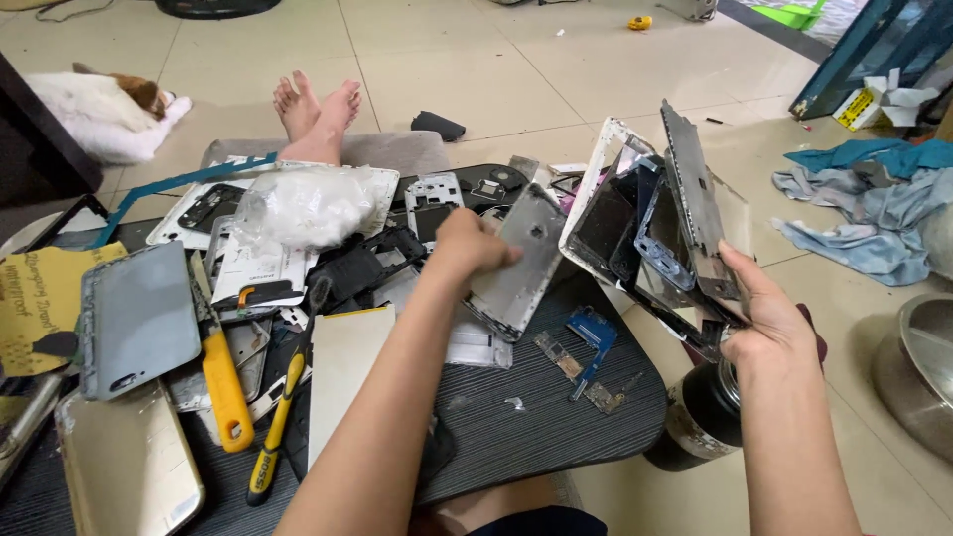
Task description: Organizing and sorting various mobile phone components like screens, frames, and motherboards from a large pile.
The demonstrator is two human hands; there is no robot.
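pale tiled floor (516, 79) w/ a dark ribbed mat (536, 397) across the lower centre, covered in taken-apart phone parts. left hand (467, 246), centre of frame, is closed around the top edge of a silver phone back shell (516, 268), tilted over the mat. right hand (759, 313), right of centre, grips a fanned stack of phone frames and screens (655, 223) from below, held upright; a white frame sits at the stack's left, a dark metal plate at its right. just under the silver shell on the mat lie a small blue circuit board (594, 330) and two thin brownish boards (561, 355). lower left: two yellow-handled screwdrivers (226, 392), a grey phone back (139, 318), a gold phone back (124, 467). a crumpled clear plastic bag (303, 206) rests on white covers, upper left of the pile. bare feet (316, 109) at top centre; a white and brown animal (99, 114) lies top left. blue-grey cloth (864, 213) at right, metal bowl (918, 367) at the right edge, a dark jar (703, 417) below the right hand.
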